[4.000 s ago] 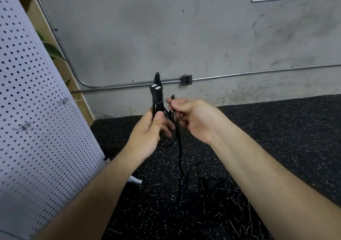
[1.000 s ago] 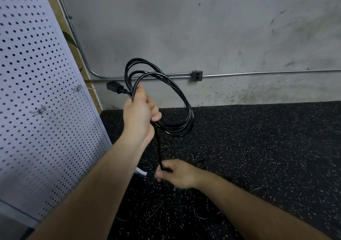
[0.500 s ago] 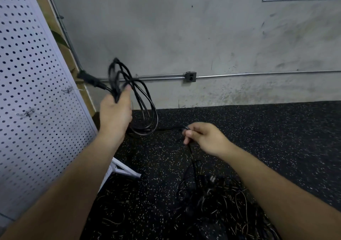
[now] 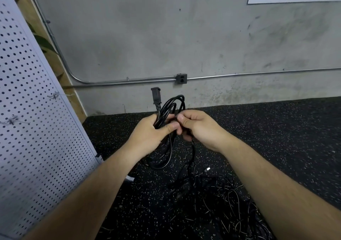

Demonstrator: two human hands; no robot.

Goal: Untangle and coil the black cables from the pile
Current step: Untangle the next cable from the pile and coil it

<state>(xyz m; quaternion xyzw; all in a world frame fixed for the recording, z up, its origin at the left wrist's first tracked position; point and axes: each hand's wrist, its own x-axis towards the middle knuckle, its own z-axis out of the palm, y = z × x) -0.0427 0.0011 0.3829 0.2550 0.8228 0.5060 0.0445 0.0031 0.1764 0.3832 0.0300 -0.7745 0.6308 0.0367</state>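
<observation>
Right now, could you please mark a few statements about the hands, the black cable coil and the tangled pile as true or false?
1. The left hand grips the coiled black power cable. True.
2. The cable's black rectangular plug hangs below the left hand. False: the plug sticks up above that hand.
3. The right hand pinches a strand that runs down to the tangled pile of thin black cables on the speckled black rubber floor. True.
4. The white perforated pegboard panel stands to the person's right. False: the panel stands to their left.
</observation>
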